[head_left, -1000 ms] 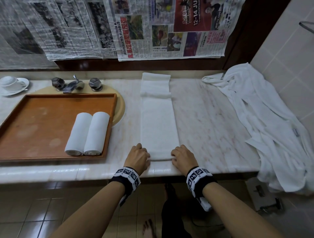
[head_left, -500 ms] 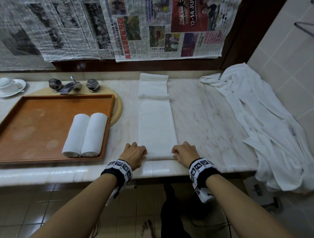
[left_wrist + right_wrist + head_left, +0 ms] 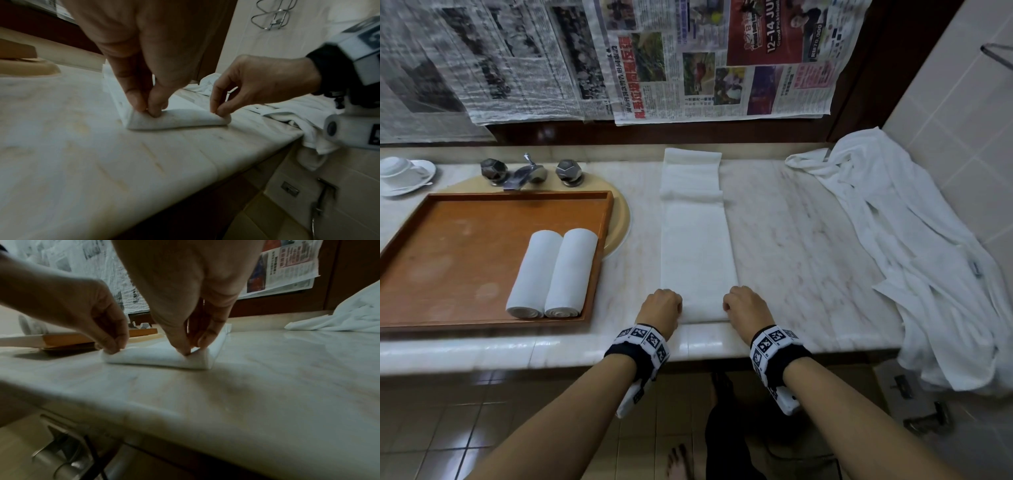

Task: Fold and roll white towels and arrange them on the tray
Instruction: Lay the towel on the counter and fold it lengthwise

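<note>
A long white towel (image 3: 697, 246) folded into a narrow strip lies lengthwise on the marble counter, its near end curled into a small first roll (image 3: 176, 119) (image 3: 156, 359). My left hand (image 3: 661, 306) (image 3: 148, 107) pinches the roll's left corner between thumb and fingers. My right hand (image 3: 743, 306) (image 3: 191, 348) pinches its right corner the same way. To the left, the orange wooden tray (image 3: 448, 240) holds two rolled white towels (image 3: 553, 274) side by side near its right wall.
A heap of loose white cloth (image 3: 928, 260) covers the counter's right end and hangs over the edge. A tap with two knobs (image 3: 527, 171) and a cup on a saucer (image 3: 404, 174) stand behind the tray. Newspaper sheets (image 3: 688, 58) cover the wall behind.
Both hands have shifted outward to the towel's two near corners, and the near edge has been turned over into a small roll.
</note>
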{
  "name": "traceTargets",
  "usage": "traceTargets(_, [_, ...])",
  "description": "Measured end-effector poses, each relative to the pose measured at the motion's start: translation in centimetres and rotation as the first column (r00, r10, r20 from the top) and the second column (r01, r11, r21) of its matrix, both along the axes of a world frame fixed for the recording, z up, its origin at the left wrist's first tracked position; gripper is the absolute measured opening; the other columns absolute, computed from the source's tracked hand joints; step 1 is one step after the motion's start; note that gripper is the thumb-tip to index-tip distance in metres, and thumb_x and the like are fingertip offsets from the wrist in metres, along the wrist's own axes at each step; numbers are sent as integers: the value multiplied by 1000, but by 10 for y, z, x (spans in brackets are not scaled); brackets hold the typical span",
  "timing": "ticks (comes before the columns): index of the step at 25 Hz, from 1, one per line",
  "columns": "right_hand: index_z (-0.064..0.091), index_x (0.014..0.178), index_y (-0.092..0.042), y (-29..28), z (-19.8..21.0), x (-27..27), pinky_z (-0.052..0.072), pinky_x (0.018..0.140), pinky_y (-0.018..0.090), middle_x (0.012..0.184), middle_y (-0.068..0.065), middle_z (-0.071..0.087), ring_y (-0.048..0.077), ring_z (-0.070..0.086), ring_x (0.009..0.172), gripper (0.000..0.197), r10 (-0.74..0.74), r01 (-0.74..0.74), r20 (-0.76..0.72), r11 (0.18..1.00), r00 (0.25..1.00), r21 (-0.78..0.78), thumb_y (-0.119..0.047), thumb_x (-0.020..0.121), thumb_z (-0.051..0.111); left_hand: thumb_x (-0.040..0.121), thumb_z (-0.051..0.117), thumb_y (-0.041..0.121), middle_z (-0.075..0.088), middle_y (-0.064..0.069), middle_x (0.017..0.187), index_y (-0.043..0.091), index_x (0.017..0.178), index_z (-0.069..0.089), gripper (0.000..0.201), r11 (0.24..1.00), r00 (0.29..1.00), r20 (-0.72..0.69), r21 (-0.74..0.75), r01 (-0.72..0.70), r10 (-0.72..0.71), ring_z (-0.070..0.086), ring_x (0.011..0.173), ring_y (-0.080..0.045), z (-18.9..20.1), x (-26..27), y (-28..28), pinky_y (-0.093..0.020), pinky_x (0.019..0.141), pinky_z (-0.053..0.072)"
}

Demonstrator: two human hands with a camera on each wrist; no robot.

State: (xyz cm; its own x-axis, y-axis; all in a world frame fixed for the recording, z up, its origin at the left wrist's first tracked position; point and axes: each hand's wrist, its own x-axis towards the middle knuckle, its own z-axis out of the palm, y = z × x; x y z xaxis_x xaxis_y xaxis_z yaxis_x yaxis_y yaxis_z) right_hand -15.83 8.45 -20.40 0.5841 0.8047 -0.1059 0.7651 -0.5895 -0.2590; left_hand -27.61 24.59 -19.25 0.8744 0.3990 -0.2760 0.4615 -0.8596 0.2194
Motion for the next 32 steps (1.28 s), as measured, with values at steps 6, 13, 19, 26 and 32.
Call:
traceTargets(6, [60,68,-10,-8,-10,-16,45,45,28,72,3,58,22,60,69,22,47,-44,-37,996,998,74,-12,59,80,88,61,31,60,-7,103,8,102,67,28,998,997,50,36,49,-50,55,97,-24,-12,-13,-9,-32,81,48])
traceTargets(13, [66,103,-7,-4,6,0,40,79,33,103,6,63,26,55,103,19,119,-120,-19,991,993,-65,-8,88,54,94,51,28,60,-7,112,8,110,61,27,974,986,3,157,161,-164,51,107,-24,-10,-4,-3,-32,89,42])
traceTargets(19, [58,118,-18,-5,23,11,33,99,42,120,0,59,21,50,113,25,139,-175,-152,950,979,-260,-11,97,48,99,49,27,61,-4,118,15,120,57,25,957,959,-92,88,277,-269,53,109,-24,-4,-7,12,-32,91,36])
traceTargets(26, [65,93,-17,1,21,20,39,88,35,101,-2,64,19,57,98,11,38,-58,-149,989,988,-135,-9,88,59,91,62,12,71,1,100,16,101,67,12,990,995,12,-104,96,-96,64,97,-20,-6,0,23,-30,88,46])
traceTargets(32, [67,82,-5,-1,1,-10,49,64,33,88,7,60,27,59,83,11,66,-66,7,997,998,27,-10,86,58,91,50,4,59,-6,101,9,99,66,18,998,986,154,8,64,-64,59,89,-26,-11,-5,-7,-28,71,42])
